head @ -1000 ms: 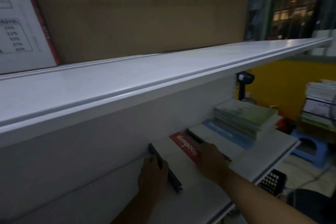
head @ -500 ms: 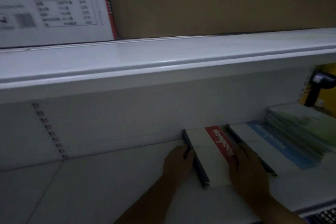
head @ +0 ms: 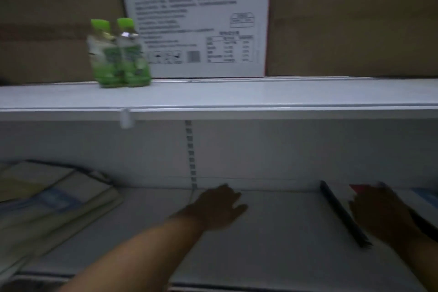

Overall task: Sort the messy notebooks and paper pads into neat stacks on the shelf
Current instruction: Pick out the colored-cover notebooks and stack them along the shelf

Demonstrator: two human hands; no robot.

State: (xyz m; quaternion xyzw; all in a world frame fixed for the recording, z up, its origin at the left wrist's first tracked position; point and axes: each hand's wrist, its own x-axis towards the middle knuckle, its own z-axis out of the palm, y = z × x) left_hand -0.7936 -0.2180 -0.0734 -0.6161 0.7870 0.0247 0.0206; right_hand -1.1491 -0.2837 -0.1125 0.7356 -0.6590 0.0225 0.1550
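Now left hand (head: 218, 207) off the notebook (head: 339, 214) — fingers apart over shelf (head: 272, 246); right hand (head: 379, 212) flat on notebook.

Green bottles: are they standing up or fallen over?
Standing up. Both green bottles rest on the upper shelf, caps on top.

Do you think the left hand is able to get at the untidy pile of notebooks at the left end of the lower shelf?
Probably yes: the left hand is open over the bare lower shelf, and nothing stands between it and the notebook pile.
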